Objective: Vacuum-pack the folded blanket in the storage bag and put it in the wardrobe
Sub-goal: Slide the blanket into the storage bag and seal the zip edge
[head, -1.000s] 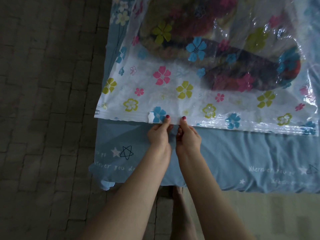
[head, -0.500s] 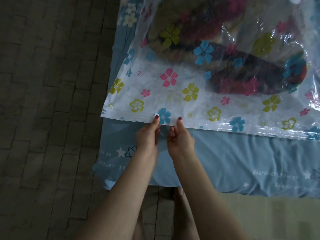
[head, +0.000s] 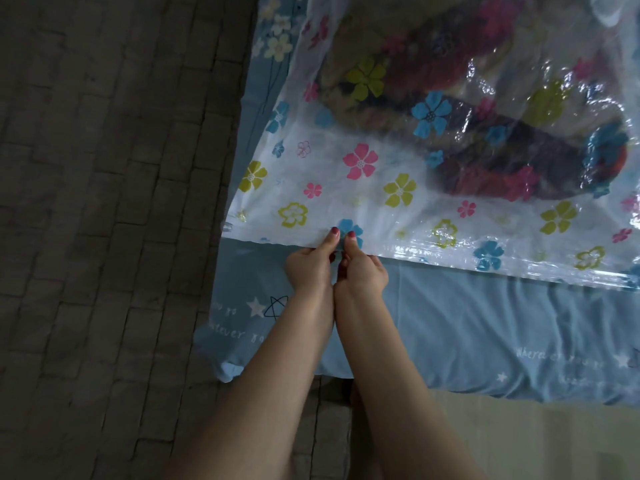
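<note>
Head view. A clear flower-printed bag (head: 398, 188) lies flat on a blue bed (head: 485, 327), its sealed edge running along the bed's near side toward the near left corner. The folded blanket (head: 485, 133) lies inside the bag, toward the far right. The left hand (head: 308, 268) and right hand (head: 362, 271), side by side and touching, each pinch the bag's near edge between thumb and curled fingers. Dark brick floor (head: 104, 237) borders the bed's left edge.

Left hand (head: 308, 268) and right hand (head: 363, 271) pinch, touching.
</note>
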